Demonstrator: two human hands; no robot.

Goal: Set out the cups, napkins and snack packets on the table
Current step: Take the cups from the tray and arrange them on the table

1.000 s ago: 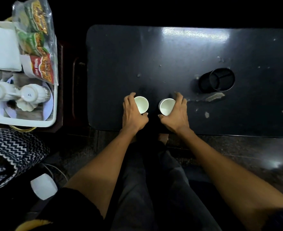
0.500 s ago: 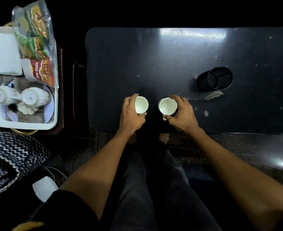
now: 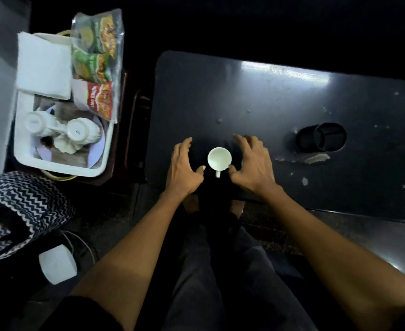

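One white cup (image 3: 219, 159) stands upright on the dark table (image 3: 268, 103) near its front edge, its handle pointing toward me. My left hand (image 3: 184, 167) rests just left of the cup with its fingers spread and holds nothing. My right hand (image 3: 253, 163) lies just right of it, fingers apart, the thumb tip at the cup's side by the handle. I see no second cup on the table. On the white tray (image 3: 60, 167) to the left are two upturned cups (image 3: 77, 132), white napkins (image 3: 44, 68) and a bag of snack packets (image 3: 97, 65).
A black mesh holder (image 3: 323, 139) lies on the table right of my hands, with scuffed patches beside it. A zigzag-patterned bag (image 3: 17, 211) and a white object (image 3: 57, 263) sit on the floor at lower left. My legs are under the table's front edge.
Two cups stood side by side before, one in each hand. Now only one cup shows between my hands, and both hands have let go and spread. The view has shifted.
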